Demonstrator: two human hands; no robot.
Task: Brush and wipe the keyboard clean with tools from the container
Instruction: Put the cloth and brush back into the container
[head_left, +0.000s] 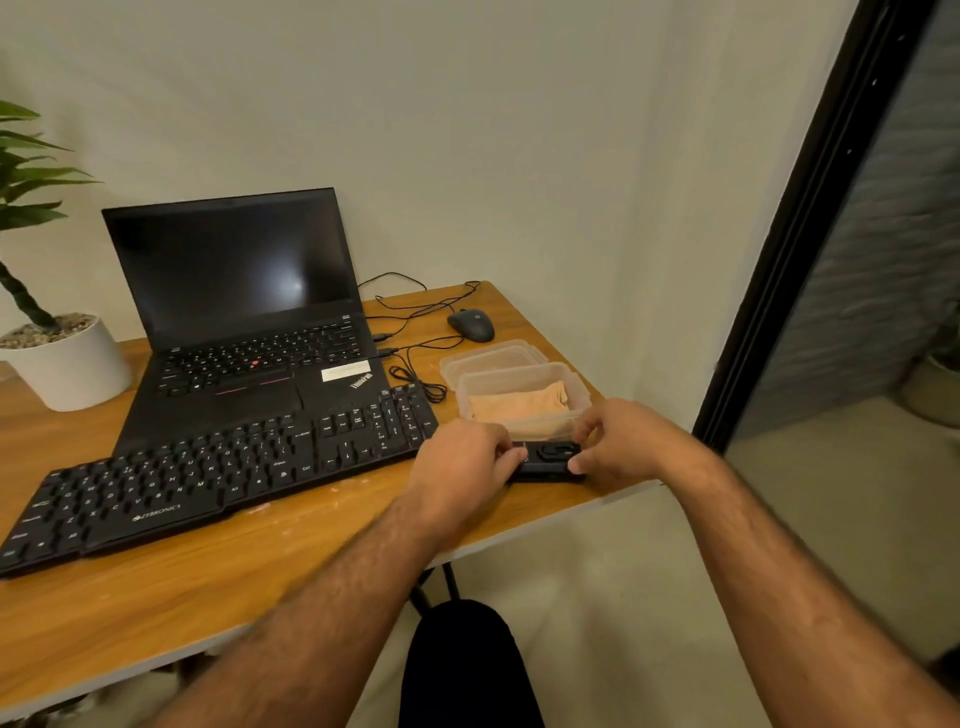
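Brush tool (546, 460) pinched between both hands' fingers (511, 453).

On the wooden surface (156, 587) stand one laptop (244, 322), one black keyboard (208, 483) before it, one mouse (471, 325), one clear container (522, 397) holding one orange cloth (519, 405), one lid (491, 356) behind that container, one small black tool (548, 460), one potted plant (62, 358). Two hands: left (460, 465), right (618, 441).

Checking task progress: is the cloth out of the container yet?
No, the orange cloth lies inside the open clear container, while both hands hold a small black tool in front of it.
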